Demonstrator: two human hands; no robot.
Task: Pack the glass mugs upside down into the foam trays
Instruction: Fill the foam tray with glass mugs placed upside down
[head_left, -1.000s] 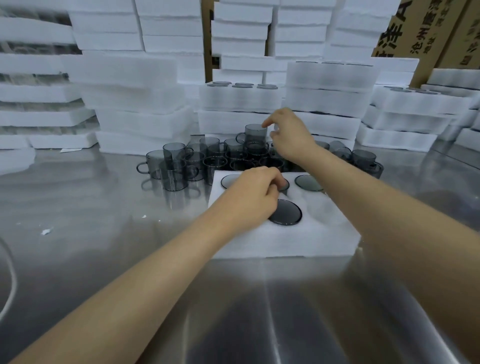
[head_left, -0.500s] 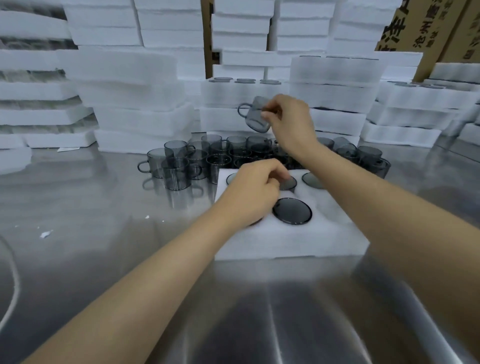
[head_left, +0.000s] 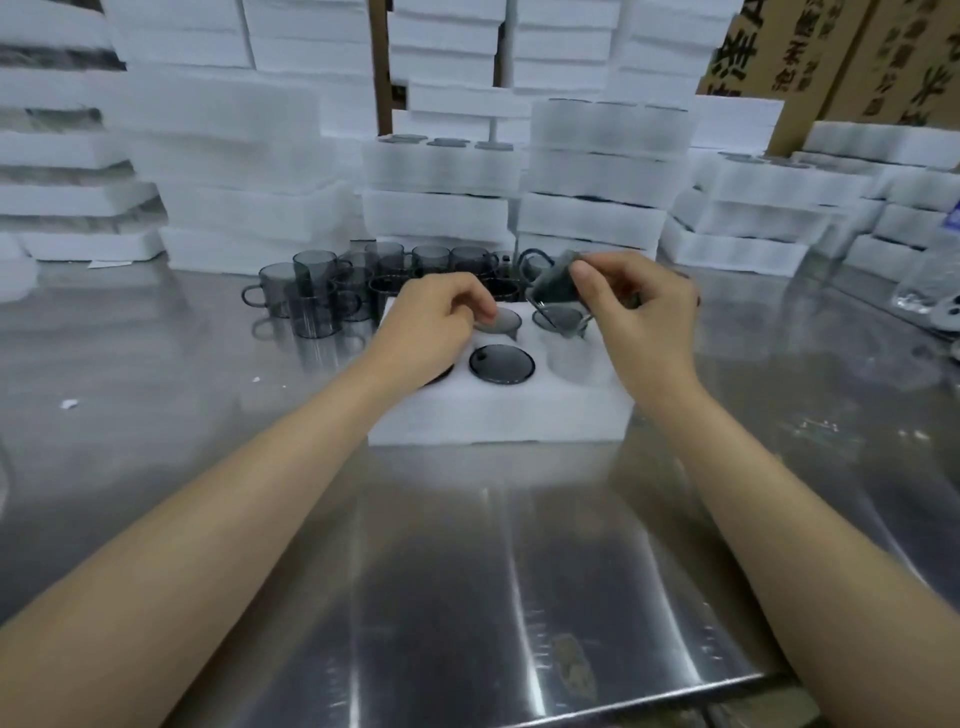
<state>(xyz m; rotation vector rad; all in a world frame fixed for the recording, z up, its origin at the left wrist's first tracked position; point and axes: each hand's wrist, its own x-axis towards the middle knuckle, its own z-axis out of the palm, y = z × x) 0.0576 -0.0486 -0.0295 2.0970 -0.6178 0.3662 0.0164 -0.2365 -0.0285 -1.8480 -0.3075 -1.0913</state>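
Glass mugs (head_left: 501, 364) sit upside down in the foam tray (head_left: 498, 421) on the steel table (head_left: 467, 571). One dark base shows in the near middle pocket, and the near right pocket (head_left: 569, 358) shows white foam. The left hand (head_left: 431, 327) lies over the tray's near left corner, its fingers (head_left: 487, 313) curled together and pinching the edge of the inverted mug (head_left: 501, 325) in the far middle pocket. To its right, the right hand (head_left: 644, 312) holds a tilted mug (head_left: 553, 283) just above the far right pocket, fingers clamped on its wall and its handle pointing far-left. Whether the dark oval beneath is a seated mug, I cannot tell. Beyond the tray, loose mugs (head_left: 311, 296) stand upright, crowded together on the table. Farther back rise stacks of foam trays (head_left: 436, 171), with cardboard boxes (head_left: 831, 52) at far right.
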